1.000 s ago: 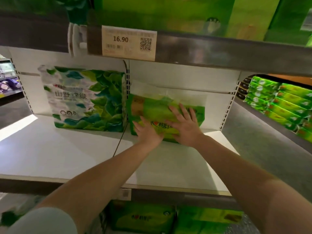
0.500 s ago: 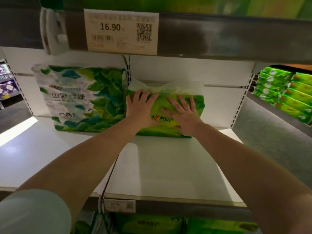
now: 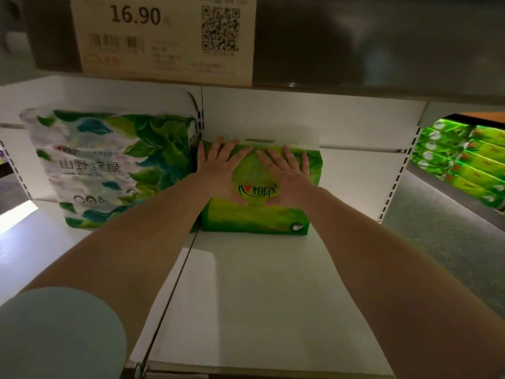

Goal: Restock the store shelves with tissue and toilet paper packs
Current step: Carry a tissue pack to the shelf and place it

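- Green tissue pack [image 3: 259, 214] is stood upright at the back of the white shelf [image 3: 259, 296], its top edge at the back panel and its left side touching or just beside the leaf-printed toilet paper pack [image 3: 109, 165].
- The pack's broad front is faced toward the person, and its long axis is run left to right along the shelf.
- The left hand [image 3: 218, 168] is laid flat on the upper left of the front, fingers straight and spread; nothing is gripped.
- The right hand [image 3: 287, 176] is laid flat on the upper right in the same way, fingers straight and slightly fanned.
- The pack is met directly beyond both palms, so any further push is judged to go straight backward; neither hand is clearly nearer.
- Seating is judged to be nearly finished, since no gap is seen behind the pack.
- A price label [image 3: 164, 36] reading 16.90 is fixed to the shelf edge above.
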